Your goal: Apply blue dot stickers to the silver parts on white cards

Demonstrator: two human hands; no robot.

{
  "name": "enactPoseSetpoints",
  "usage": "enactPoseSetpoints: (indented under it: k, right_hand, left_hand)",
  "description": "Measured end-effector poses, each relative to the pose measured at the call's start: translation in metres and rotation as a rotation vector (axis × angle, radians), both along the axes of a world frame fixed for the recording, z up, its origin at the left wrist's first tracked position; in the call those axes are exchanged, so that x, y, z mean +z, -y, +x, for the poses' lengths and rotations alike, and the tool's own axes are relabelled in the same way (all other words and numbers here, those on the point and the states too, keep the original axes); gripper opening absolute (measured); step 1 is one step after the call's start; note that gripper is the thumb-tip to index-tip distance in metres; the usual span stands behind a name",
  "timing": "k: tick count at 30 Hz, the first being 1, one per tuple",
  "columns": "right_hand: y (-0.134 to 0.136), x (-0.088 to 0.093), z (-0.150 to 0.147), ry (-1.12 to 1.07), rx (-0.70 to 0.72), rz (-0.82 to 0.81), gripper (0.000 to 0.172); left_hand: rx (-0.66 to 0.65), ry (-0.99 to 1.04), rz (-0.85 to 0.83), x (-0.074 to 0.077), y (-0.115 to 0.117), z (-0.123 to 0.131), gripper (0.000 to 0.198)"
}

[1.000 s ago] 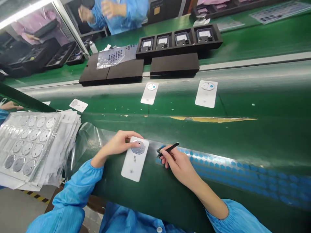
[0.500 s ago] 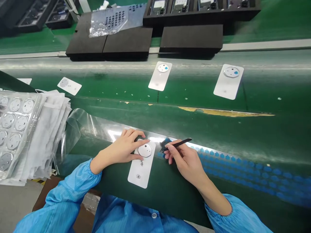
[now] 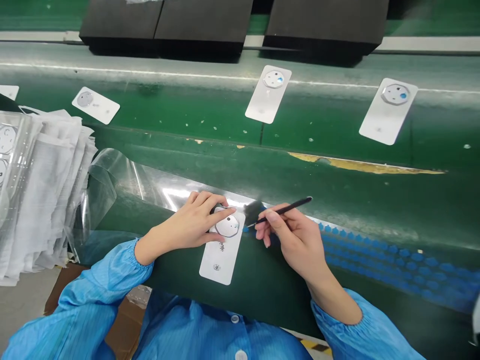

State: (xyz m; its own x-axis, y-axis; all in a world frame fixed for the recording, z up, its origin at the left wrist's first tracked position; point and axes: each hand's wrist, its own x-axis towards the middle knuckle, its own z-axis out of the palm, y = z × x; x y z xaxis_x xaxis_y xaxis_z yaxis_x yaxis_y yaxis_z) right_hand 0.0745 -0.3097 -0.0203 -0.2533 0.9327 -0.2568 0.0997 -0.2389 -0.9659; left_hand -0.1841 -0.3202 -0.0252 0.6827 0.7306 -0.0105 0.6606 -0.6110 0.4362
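Note:
A white rounded plate (image 3: 221,257) with a round silvery disc (image 3: 227,226) near its top lies on the green table. My left hand (image 3: 195,222) holds it at the upper left, thumb and fingers bent around the disc. A slim black pen-like tool (image 3: 287,207) is gripped in my right hand (image 3: 290,235), between thumb and fingers. Its pointed tip is just right of the plate, near a small blue piece (image 3: 246,229); contact between them is unclear. A clear film strip (image 3: 172,192) runs behind both hands, with rows of blue stickers (image 3: 378,255) on its right part.
Similar plates lie beyond: one at left (image 3: 96,105), one in the middle (image 3: 268,95), one at right (image 3: 388,111). Black foam blocks (image 3: 202,22) stand at the back. At left is a stack of white sheets (image 3: 48,180) with a clear disc tray (image 3: 9,165).
The view has tilted down and come closer, so the back trays have left the frame. My left hand stays on the plate. The tool's tip has moved slightly down, toward the small blue piece.

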Motion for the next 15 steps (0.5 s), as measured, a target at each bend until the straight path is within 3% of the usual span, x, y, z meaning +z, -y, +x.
enactPoseSetpoints:
  k: [5, 15]
  right_hand:
    - [-0.005, -0.003, -0.016, 0.025, 0.027, -0.115, 0.035]
    - [-0.004, -0.006, -0.016, 0.078, 0.042, -0.119, 0.032]
  left_hand:
    - [0.004, 0.005, -0.019, 0.001, -0.001, 0.000, 0.066]
    - [-0.004, -0.002, 0.010, -0.002, -0.002, 0.002, 0.066]
